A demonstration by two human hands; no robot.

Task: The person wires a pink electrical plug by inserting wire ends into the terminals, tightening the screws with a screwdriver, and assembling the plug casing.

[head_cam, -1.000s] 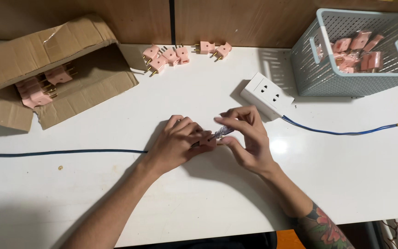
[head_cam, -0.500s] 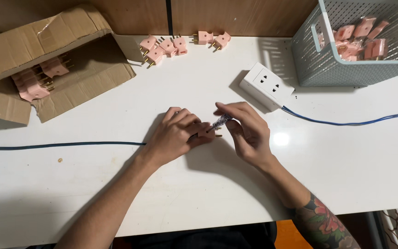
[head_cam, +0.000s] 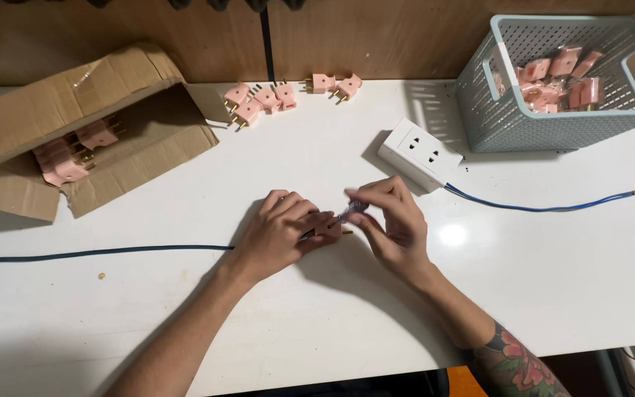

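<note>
My left hand (head_cam: 282, 233) rests on the white table (head_cam: 317, 316) and grips a pink plug (head_cam: 330, 229) whose brass pins poke out to the right. A dark blue cable (head_cam: 97, 254) runs from the left edge in under that hand. My right hand (head_cam: 395, 224) is closed on a small bluish tool (head_cam: 352, 214), its tip set against the plug. The two hands touch at the table's middle. Most of the plug is hidden by my fingers.
A white socket block (head_cam: 420, 154) with a blue lead (head_cam: 553, 207) lies just beyond my right hand. Several pink plugs (head_cam: 262, 99) lie at the back. An open cardboard box (head_cam: 90, 132) with plugs sits back left; a grey basket (head_cam: 508, 121) with plugs back right.
The hands have stayed together on the plug, with the right fingers shifting slightly on the tool. The view has tilted a little, so everything sits lower in frame.
</note>
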